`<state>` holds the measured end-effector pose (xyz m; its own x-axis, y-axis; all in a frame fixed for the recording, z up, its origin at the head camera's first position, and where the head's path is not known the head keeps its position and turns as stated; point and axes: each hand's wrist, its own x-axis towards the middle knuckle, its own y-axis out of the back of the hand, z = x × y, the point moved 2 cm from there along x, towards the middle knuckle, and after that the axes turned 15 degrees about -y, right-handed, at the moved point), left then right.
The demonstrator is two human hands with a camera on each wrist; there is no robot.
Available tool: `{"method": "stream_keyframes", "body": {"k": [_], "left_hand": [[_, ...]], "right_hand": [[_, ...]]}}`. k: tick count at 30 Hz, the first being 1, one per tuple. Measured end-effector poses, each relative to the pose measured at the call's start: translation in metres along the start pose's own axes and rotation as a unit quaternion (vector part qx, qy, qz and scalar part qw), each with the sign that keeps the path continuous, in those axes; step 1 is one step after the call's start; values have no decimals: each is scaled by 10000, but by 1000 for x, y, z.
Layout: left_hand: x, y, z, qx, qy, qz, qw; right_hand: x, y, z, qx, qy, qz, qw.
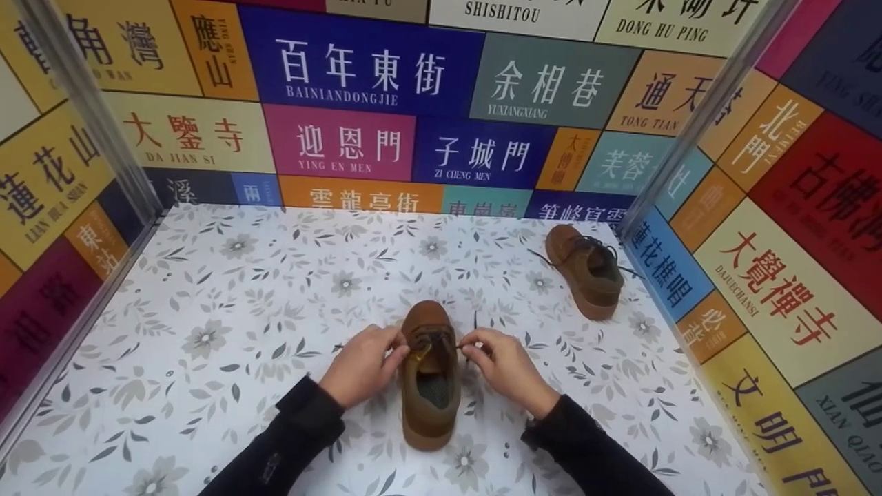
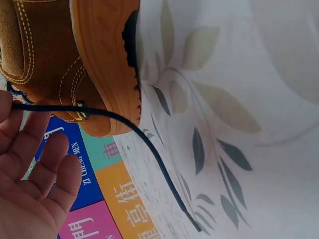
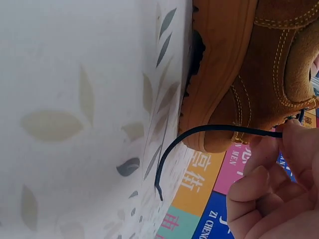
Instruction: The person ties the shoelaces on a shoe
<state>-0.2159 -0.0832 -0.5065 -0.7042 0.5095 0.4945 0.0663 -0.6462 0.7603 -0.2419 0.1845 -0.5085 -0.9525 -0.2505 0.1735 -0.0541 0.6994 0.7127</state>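
A brown shoe [image 1: 422, 318] with tan trim stands upright on the flowered surface, toe pointing away from me. On its left side, my left hand [image 1: 365, 365] pinches one end of the dark shoelace [image 2: 149, 144] between thumb and forefinger; the loose tip hangs down past the sole. My right hand [image 1: 506, 368], on the other side, pinches the other shoelace end [image 3: 172, 149], whose tip also dangles. In both wrist views the remaining fingers are loosely curled. How the laces cross over the tongue is too small to make out in the head view.
A second brown shoe [image 1: 586, 275] stands at the back right, its dark laces loose, near the right-hand panel. The white surface [image 1: 262, 289] has a grey leaf and flower print. Upright panels [image 1: 365, 62] with coloured lettered signs enclose the back and both sides.
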Motion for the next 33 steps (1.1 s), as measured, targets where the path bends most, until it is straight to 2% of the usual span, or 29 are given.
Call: {"method": "stream_keyframes", "body": {"k": [4,7,11,13,15,17,19,22,24,26,29,33], "left_hand": [[-4,3,-2,-27,-104,-275,9996],[-8,6,-6,209,-325,-313,9988],[-13,12,-11,867,-590,58,9945],[-14,15,-12,1165,-574,324,9910],[-14,17,-12,1237,-449,546,9898],[-12,18,-10,1134,-266,657,9910],[-10,18,-8,816,-58,709,9941],[-4,15,-6,49,328,856,9958],[1,13,-4,-587,573,1070,9909],[8,11,-2,-1273,910,1280,9794],[20,7,4,-2383,1386,1581,9482],[39,0,14,-3864,1941,1796,8836]], "right_hand": [[-1,6,3,-250,-50,-129,9996],[-2,11,6,-568,57,-207,9982],[-3,18,8,-1038,461,-18,9935],[-3,21,9,-1193,683,208,9903],[-2,23,10,-1274,797,438,9877],[-2,24,10,-1306,797,611,9863],[-2,24,8,-1244,660,644,9879],[-1,24,5,-883,208,422,9950],[1,24,4,-440,-148,190,9987],[2,24,1,49,-428,-7,9991],[5,25,-4,670,-602,-219,9957],[10,23,-17,1260,-571,-418,9895]]}}
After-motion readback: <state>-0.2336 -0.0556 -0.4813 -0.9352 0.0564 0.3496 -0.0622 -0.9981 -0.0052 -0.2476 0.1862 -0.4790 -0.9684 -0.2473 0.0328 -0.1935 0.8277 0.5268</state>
